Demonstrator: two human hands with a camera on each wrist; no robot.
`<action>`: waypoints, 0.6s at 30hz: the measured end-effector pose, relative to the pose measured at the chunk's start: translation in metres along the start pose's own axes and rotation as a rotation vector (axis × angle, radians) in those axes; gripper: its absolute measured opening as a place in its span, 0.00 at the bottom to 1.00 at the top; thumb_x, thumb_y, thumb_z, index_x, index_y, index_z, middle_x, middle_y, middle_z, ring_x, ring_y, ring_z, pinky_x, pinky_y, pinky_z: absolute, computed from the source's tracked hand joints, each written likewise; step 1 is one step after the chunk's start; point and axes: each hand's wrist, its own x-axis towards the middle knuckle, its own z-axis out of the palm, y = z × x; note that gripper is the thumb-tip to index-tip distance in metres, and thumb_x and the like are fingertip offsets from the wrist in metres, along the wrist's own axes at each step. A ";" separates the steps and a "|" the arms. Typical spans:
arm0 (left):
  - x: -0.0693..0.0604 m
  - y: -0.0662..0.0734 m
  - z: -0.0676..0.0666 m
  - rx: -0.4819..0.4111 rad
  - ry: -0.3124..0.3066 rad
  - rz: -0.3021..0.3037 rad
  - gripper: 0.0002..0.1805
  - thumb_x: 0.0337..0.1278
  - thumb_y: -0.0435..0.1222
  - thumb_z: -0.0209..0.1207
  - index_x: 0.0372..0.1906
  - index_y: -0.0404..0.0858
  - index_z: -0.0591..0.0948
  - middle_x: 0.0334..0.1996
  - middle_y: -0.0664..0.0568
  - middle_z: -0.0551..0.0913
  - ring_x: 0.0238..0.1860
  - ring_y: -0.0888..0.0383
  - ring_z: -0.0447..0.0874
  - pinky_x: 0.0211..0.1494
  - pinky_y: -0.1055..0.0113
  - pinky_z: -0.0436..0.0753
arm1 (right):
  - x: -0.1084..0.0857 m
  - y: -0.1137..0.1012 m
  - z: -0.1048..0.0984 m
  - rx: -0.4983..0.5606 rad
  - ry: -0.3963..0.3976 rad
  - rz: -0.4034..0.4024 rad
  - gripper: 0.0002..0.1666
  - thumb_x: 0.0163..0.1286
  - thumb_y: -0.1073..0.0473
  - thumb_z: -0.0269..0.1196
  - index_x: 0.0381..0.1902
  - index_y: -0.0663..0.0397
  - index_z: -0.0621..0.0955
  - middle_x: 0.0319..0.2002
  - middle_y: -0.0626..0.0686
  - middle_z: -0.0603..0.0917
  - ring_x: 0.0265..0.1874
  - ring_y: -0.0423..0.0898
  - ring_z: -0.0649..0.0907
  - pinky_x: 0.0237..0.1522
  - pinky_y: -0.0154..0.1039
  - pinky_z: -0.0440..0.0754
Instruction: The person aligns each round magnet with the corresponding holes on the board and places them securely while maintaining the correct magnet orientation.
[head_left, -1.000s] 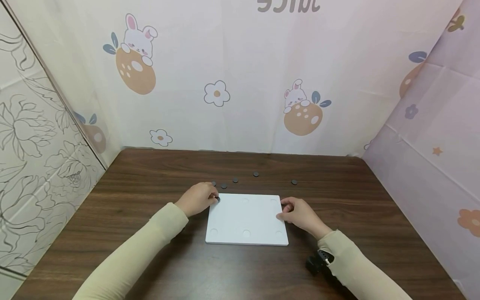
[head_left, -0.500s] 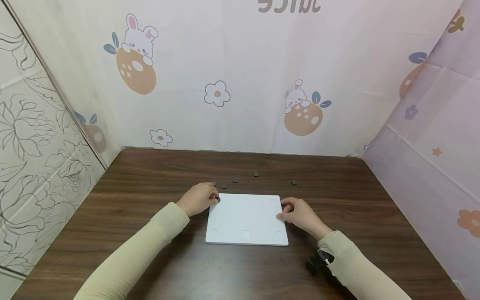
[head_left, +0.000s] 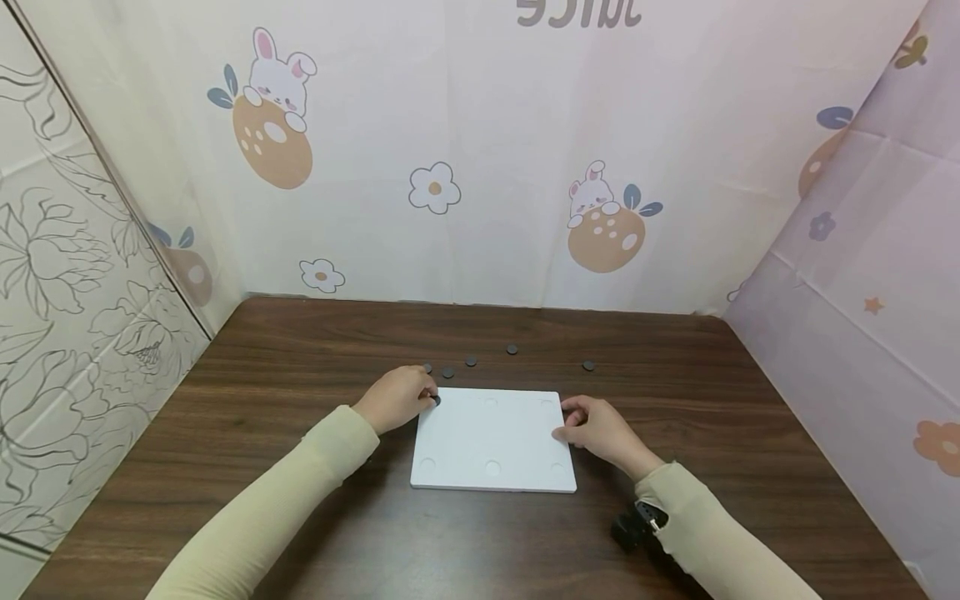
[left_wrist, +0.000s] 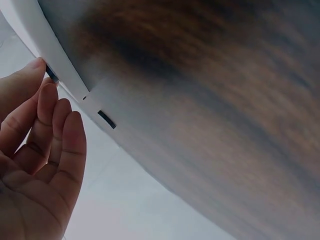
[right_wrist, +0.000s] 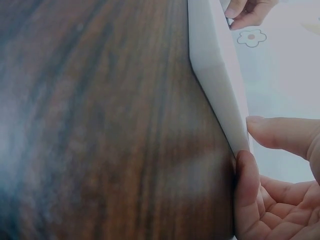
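A white rectangular board [head_left: 491, 433] with shallow round recesses lies flat on the table. My left hand [head_left: 396, 398] pinches a small black disc [left_wrist: 51, 75] between thumb and fingertips at the board's far left corner. Whether that disc sits in a recess is hidden by the fingers. On the opposite side, my right hand [head_left: 602, 429] holds the board's right edge; in the right wrist view its thumb [right_wrist: 280, 135] rests on the top face and a curled finger [right_wrist: 246, 180] presses the side.
Several more black discs lie loose on the brown wooden table [head_left: 300, 350] beyond the board, one of them a disc [head_left: 588, 366] apart to the right. A patterned curtain [head_left: 495, 233] hangs behind the table. A black strapped device [head_left: 633, 527] is on the right wrist.
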 end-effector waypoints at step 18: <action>-0.001 -0.002 0.002 -0.023 0.007 -0.016 0.04 0.58 0.33 0.65 0.37 0.41 0.88 0.37 0.54 0.84 0.40 0.60 0.82 0.46 0.66 0.82 | 0.000 0.000 0.000 0.005 -0.008 -0.005 0.31 0.60 0.60 0.70 0.59 0.66 0.75 0.29 0.51 0.79 0.25 0.44 0.76 0.26 0.37 0.73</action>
